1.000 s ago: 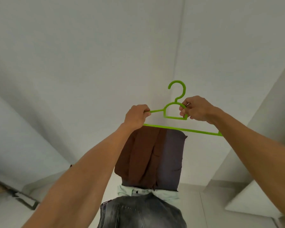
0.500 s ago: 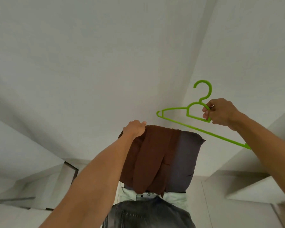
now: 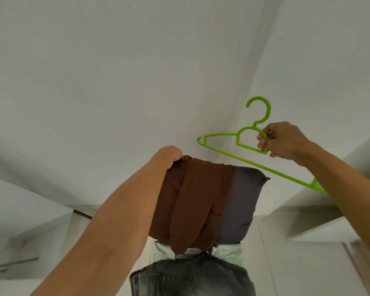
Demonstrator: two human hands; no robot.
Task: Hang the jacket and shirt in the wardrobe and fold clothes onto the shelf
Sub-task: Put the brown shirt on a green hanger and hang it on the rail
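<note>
My right hand (image 3: 283, 142) grips a bright green plastic hanger (image 3: 244, 138) by the loop under its hook and holds it up, tilted down to the right, bare of clothing. My left hand (image 3: 169, 155) grips the top left corner of a brown garment (image 3: 192, 201), which hangs in folds beside a grey-purple fabric (image 3: 239, 199). Below them lie a pale mint garment (image 3: 229, 252) and dark grey jeans (image 3: 192, 278). The hanger sits just above and to the right of the brown garment, apart from it.
White wardrobe panels (image 3: 94, 82) fill the view behind the hands. A white shelf or panel edge (image 3: 308, 223) juts in at the lower right and another (image 3: 30, 212) at the lower left.
My left hand has let go of the hanger's left arm and dropped onto the brown garment. My right hand has carried the hanger to the right, clear of the clothes.
</note>
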